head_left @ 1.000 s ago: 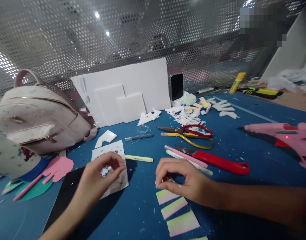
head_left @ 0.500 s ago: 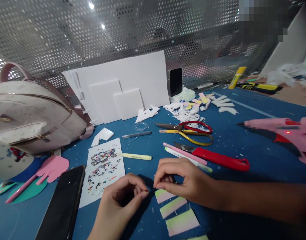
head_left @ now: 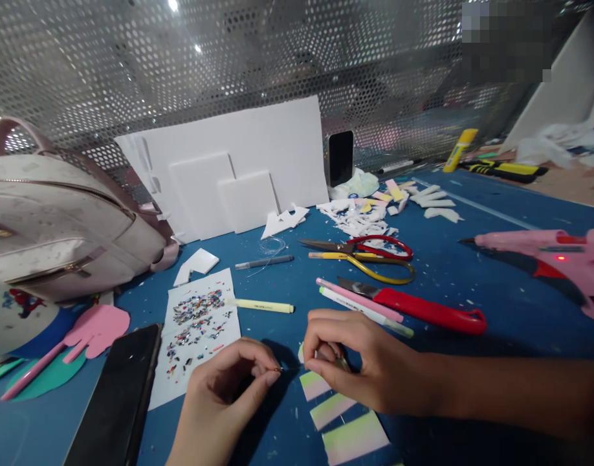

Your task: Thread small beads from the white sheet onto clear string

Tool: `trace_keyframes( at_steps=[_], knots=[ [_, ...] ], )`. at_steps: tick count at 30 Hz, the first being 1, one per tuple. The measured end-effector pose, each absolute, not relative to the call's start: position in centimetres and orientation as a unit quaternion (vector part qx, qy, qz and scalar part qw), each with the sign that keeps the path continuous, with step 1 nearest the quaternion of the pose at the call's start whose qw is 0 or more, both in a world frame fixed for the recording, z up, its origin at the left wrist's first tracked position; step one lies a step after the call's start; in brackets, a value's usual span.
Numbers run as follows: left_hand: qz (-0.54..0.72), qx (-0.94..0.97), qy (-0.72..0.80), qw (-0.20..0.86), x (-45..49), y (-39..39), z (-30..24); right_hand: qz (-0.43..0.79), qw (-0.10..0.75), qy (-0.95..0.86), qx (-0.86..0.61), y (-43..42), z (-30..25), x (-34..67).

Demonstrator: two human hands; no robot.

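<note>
My left hand point(head_left: 233, 388) is closed in a pinch on a tiny shiny bead point(head_left: 279, 369) at its thumb and fingertip. A fine clear thread point(head_left: 293, 369) faintly crosses the short gap to my right hand point(head_left: 362, 359), whose thumb and forefinger pinch it. Green-and-pink card strips point(head_left: 355, 437) lie in a row just below my right hand, partly covered by it. A thin pale line shows between two of them. Left of my left hand, a white paper sheet point(head_left: 219, 355) bears many small, colourful beads point(head_left: 195, 318).
Scissors point(head_left: 348, 247), a red-handled cutter point(head_left: 433, 312) and several markers point(head_left: 263, 305) lie beyond my hands. A pink glue gun point(head_left: 544, 246) is at right. A black phone point(head_left: 115, 395) and a backpack point(head_left: 83, 220) are at left. White foam boards point(head_left: 287, 139) stand behind, near foam scraps point(head_left: 360, 220).
My hands have drawn slightly apart, the left one moving left and the right one a little right. The small bead and the thread between them now show.
</note>
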State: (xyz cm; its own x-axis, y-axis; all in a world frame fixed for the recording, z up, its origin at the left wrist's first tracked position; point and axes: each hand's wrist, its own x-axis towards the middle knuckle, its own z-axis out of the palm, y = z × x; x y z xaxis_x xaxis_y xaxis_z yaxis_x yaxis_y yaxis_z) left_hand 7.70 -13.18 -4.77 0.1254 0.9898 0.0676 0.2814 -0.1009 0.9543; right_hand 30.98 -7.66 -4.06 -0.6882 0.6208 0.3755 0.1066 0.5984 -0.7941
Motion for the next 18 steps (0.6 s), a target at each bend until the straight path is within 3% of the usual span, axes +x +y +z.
trace_keyframes(
  at_steps=[18],
  knots=[
    [0.419, 0.605, 0.507, 0.448, 7.61, -13.20, -4.88, 0.392, 0.332, -0.831, -0.211, -7.65, -3.94, 30.96]
  ],
)
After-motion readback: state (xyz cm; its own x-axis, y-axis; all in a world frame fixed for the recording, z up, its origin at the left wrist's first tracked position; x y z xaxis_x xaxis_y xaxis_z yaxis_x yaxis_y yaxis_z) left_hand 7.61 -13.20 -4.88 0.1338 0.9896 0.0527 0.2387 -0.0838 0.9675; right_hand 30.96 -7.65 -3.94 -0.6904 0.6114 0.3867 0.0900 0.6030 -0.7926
